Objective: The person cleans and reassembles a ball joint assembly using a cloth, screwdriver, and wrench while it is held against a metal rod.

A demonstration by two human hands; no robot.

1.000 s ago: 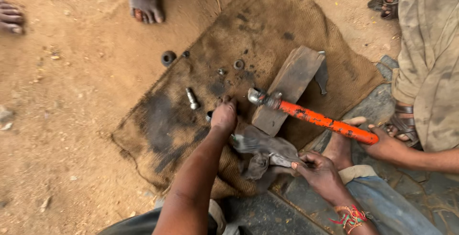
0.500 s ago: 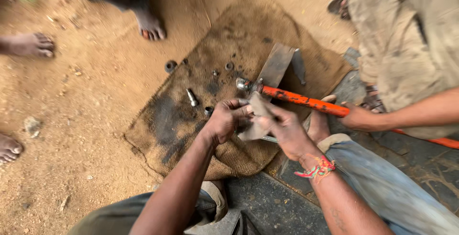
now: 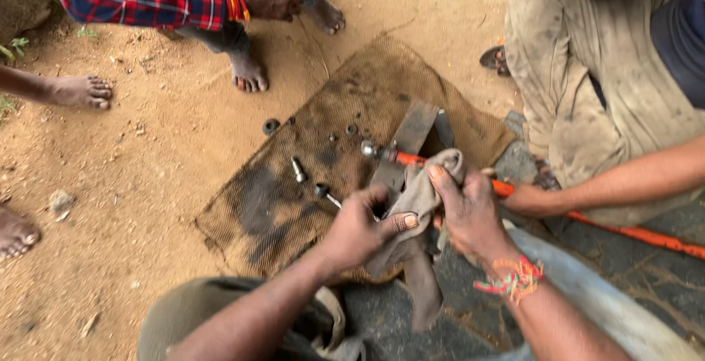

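Observation:
My left hand and my right hand both grip a dirty grey rag held above a stained burlap sack spread on the dirt. The rag is bunched between the hands and a strip of it hangs down. Whether something is wrapped inside it is hidden. A thread band circles my right wrist. Just behind the rag lies an orange-handled tool with a metal head, and another person's hand holds its handle.
On the sack lie a flat metal plate, a bolt, another bolt and small nuts. A round part sits at the sack's edge. Bare feet of other people stand on the dirt; a seated person is at right.
My left hand left the sack and joined my right on the rag, which both hands lifted and bunched up. The view shifted, bringing the other people more into sight.

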